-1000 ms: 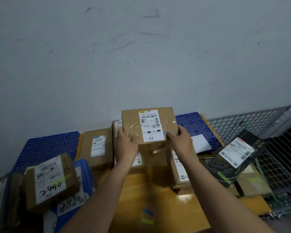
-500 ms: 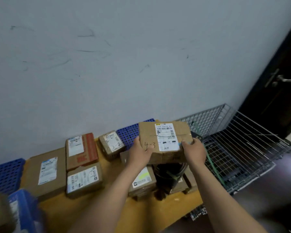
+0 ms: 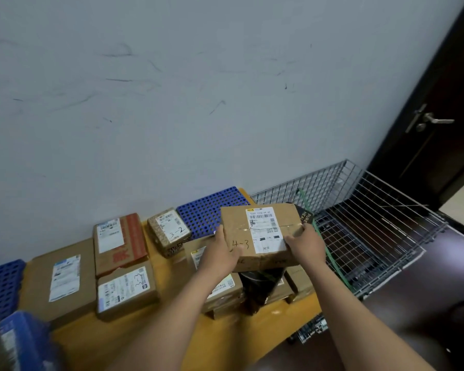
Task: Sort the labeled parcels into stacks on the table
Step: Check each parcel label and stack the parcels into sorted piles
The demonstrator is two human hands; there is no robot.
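Right of centre, your left hand (image 3: 220,253) and right hand (image 3: 304,243) clamp the stiff (probably light) 4-3 parcel (image 3: 260,231); hold its side edges.

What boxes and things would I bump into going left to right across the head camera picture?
Blue crate → big flat brown box → box with red print → small box marked 3-2 → left hand → box marked 4-3 → right hand → wire basket → dark door.
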